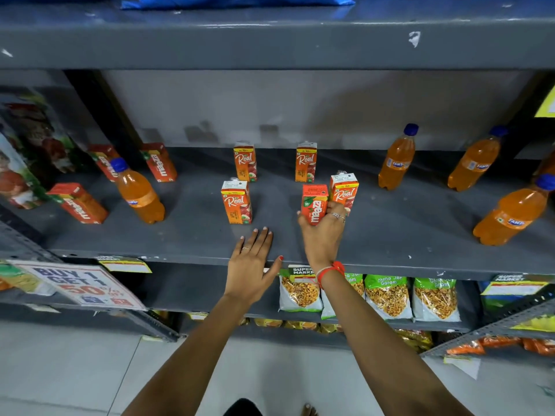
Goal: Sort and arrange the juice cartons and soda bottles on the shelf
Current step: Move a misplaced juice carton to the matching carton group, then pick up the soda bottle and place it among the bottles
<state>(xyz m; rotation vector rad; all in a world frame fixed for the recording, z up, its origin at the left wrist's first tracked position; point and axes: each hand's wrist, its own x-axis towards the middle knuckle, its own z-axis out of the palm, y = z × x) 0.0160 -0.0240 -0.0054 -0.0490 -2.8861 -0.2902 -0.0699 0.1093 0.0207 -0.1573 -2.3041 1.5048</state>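
My right hand [322,232] grips a red Maaza carton [313,202] upright on the grey shelf [390,235], touching a Real carton [344,190] just behind it. My left hand [250,265] lies flat and open on the shelf's front edge. Three more Real cartons stand at the middle: front left [236,202], back left [245,161], back right [306,161]. Three Maaza cartons stand at the left [78,203] [160,162] [103,160]. One Fanta bottle [136,192] stands at the left, and three at the right [397,159] [476,162] [515,213].
Tall juice boxes [27,151] fill the far left of the shelf. Below hang snack bags [387,295] and a "Buy 1 Get 1" sign [81,283]. An upper shelf [270,37] overhangs. A yellow tag [548,106] shows at the right edge.
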